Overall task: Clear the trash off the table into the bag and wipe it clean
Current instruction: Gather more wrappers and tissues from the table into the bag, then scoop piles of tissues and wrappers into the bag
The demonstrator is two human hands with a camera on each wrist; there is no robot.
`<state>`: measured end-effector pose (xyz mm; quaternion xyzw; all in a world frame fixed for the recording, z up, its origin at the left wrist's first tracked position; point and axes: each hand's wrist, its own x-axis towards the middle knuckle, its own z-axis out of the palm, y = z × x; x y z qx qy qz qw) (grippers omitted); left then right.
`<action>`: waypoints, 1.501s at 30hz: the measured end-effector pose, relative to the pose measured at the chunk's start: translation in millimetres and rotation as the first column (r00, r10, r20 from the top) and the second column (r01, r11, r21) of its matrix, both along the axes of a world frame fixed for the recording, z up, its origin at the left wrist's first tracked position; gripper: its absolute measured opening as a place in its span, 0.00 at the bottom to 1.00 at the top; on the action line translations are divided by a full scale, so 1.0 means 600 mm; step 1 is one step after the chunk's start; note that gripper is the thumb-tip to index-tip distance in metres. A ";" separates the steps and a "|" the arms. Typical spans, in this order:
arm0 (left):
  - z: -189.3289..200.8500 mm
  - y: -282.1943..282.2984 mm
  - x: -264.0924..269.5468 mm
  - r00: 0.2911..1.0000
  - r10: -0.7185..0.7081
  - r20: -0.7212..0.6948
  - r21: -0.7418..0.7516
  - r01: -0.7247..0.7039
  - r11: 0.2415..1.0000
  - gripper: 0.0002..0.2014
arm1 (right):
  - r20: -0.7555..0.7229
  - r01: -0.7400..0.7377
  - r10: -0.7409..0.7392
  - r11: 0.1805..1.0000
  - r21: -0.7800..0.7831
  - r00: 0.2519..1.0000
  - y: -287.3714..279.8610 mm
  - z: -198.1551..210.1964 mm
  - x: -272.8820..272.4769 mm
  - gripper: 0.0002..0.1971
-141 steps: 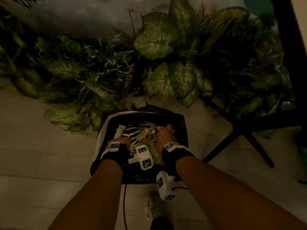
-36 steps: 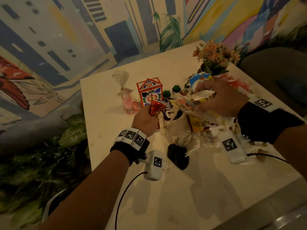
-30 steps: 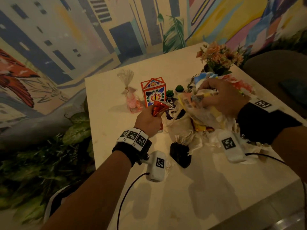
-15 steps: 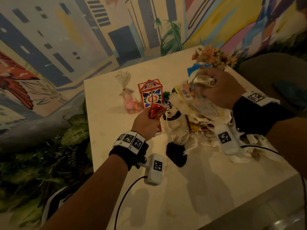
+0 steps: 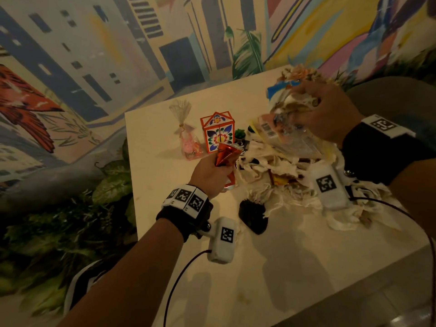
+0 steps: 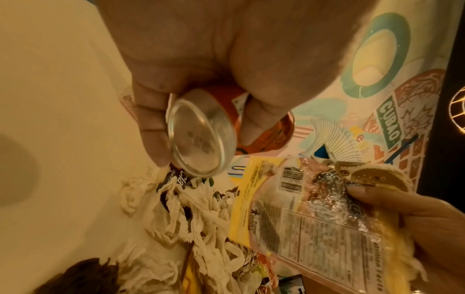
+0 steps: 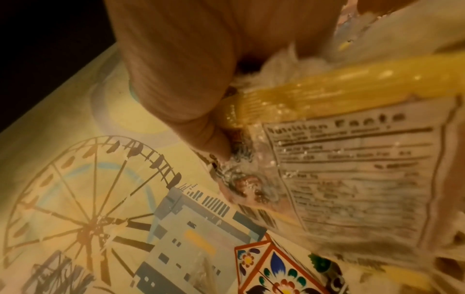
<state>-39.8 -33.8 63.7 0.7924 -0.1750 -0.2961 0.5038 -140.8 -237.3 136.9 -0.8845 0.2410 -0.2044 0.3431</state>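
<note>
My left hand point(image 5: 213, 172) grips a crushed orange can point(image 5: 226, 155) above the table's middle; its silver base point(image 6: 201, 135) shows in the left wrist view between thumb and fingers. My right hand point(image 5: 323, 114) clutches a bundle of wrappers point(image 5: 290, 131), a clear and yellow packet with a nutrition label point(image 7: 352, 169) and crumpled tissue, lifted above the pile. A heap of crumpled white tissues and wrappers point(image 5: 283, 175) lies on the cream table point(image 5: 271, 267). The trash bag point(image 5: 82, 286) shows only as a striped edge on the floor at lower left.
A floral paper box point(image 5: 218, 132), a pink candy bag point(image 5: 188, 140), small green plant pots point(image 5: 240, 134) and a flower bunch point(image 5: 302, 72) stand at the table's back. A dark lump point(image 5: 253, 215) lies by the pile. Leafy plants point(image 5: 59, 227) line the floor on the left.
Earlier both hands were down in the bag on the floor. Over the last second my right hand has lifted its wrapper bundle off the pile; the left hand keeps holding the can, slightly raised.
</note>
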 end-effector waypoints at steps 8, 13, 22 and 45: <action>-0.001 0.028 0.012 0.994 0.027 0.108 0.060 -0.034 0.998 0.13 | 0.041 -0.032 0.032 0.999 -0.006 0.999 0.021 -0.006 0.020 0.18; 0.003 0.051 0.016 0.985 0.129 0.115 0.004 -0.131 0.991 0.14 | 0.292 0.006 0.004 0.999 -0.034 0.957 0.046 0.019 0.031 0.15; 0.009 0.112 0.027 0.983 0.179 0.026 -0.026 -0.179 0.984 0.10 | 0.430 -0.062 0.129 0.984 -0.167 0.894 0.073 0.118 0.058 0.16; -0.042 0.452 0.113 0.781 0.620 -0.078 -0.019 -0.623 0.782 0.09 | 0.468 -0.496 0.364 0.846 0.194 0.805 0.417 0.052 0.225 0.21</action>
